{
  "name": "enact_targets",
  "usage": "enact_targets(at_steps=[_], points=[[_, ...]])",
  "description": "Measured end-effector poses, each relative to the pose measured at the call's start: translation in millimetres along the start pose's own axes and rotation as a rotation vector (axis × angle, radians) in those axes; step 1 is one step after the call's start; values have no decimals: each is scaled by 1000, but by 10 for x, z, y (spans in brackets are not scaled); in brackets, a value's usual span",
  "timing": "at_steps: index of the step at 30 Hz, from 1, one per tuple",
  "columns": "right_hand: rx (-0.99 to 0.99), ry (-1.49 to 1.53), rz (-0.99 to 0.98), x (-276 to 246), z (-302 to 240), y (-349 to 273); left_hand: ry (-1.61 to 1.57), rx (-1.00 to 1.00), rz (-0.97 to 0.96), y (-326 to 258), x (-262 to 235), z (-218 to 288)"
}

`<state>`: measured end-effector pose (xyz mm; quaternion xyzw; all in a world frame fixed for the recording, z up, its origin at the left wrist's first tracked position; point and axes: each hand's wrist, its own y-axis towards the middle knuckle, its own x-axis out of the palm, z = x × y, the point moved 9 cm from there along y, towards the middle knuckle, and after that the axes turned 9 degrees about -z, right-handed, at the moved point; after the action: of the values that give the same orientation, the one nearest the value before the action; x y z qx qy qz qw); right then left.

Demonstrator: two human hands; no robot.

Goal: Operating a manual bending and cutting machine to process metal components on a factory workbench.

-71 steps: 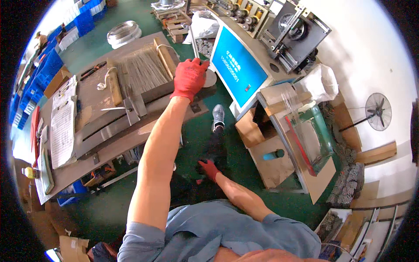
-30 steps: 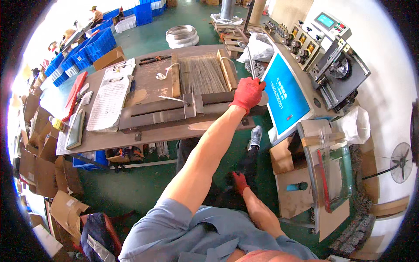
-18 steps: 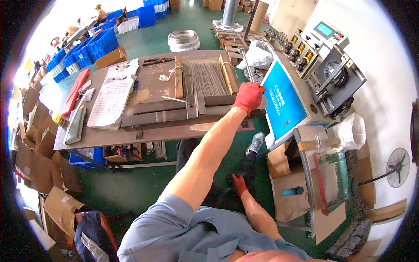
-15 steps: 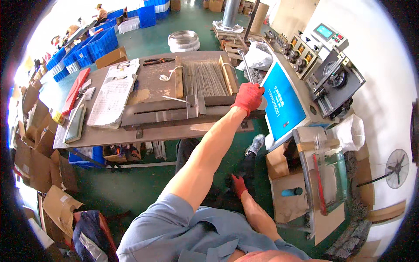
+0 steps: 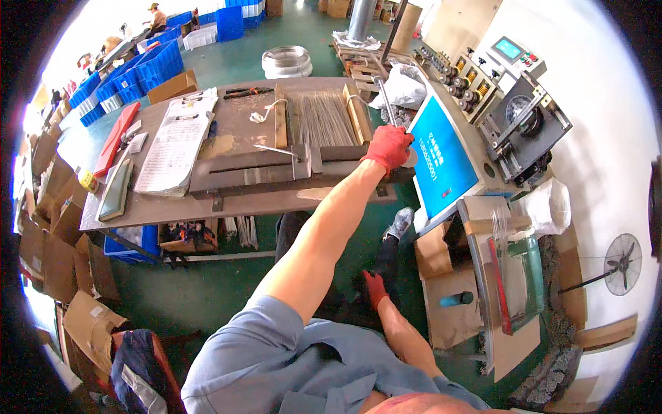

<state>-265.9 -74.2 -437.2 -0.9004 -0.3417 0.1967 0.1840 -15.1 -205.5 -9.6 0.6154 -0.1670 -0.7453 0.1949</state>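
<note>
From the head camera, the left hand [image 5: 389, 147], in a red glove, was stretched far forward and clenched around a thin metal rod [image 5: 384, 103] at the right end of the workbench [image 5: 234, 203], the grip taken low on the rod, presumably so that it could be steered. The rod rose slanting away from the bench toward the grey machine [image 5: 514, 117] with the blue panel [image 5: 441, 162], which stood just beside that end of the bench. On the bench, left of the gloved hand, a bundle of cut straight wires [image 5: 321, 121] was kept lying between two wooden rails, apparently so the lengths would stay aligned. Further left along the bench a sheaf of papers [image 5: 176, 141] was laid flat. The right hand [image 5: 374, 288], also red-gloved, was held low, below the bench edge and near the legs; whether it was closed or slack could not be told.
</note>
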Motion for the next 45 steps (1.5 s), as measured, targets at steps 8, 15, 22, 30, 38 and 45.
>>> enact_targets(at_steps=[8, 15, 22, 30, 38, 45], points=[[-97, 7, 25, -274, 565, 355, -12, 45, 37, 222, -73, 316], [132, 80, -43, 51, 116, -58, 22, -73, 25, -18, 8, -42], [-86, 227, 69, -56, 541, 142, 125, -53, -22, 140, -16, 124], [55, 39, -141, 108, 531, 323, 145, -44, 79, 118, 1, 62], [68, 236, -205, 351, 266, 166, 122, -30, 66, 27, -34, 88], [41, 64, -84, 141, 339, 288, 73, -54, 26, 192, 5, 186]])
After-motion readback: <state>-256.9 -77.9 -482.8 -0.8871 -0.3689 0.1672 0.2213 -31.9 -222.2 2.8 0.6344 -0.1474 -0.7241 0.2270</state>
